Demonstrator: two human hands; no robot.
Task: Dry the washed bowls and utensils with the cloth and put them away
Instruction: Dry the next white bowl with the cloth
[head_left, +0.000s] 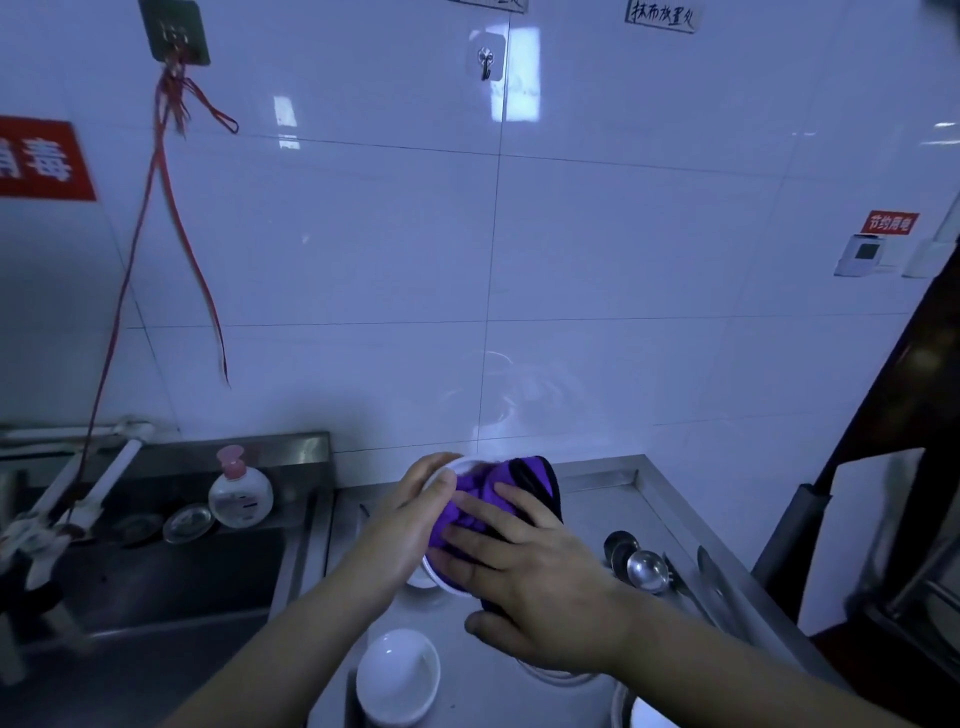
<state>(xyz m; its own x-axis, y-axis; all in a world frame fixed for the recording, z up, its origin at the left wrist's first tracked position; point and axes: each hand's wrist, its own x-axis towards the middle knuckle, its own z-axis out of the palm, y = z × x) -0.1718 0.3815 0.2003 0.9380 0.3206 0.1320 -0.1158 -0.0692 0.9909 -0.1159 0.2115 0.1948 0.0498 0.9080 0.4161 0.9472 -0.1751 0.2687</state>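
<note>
Purple cloth (498, 499) pressed into a white bowl (441, 475), tilted above the steel counter (649, 488). Left hand (410, 525) curled round the bowl's rim; right hand (540, 582) flat, fingers spread on the cloth. Risk: wet rim slipping, dropping onto another white bowl (397, 675) directly below. Spoons (641, 566) just right of the held bowl; sink (171, 566) left. Little free room.
</note>
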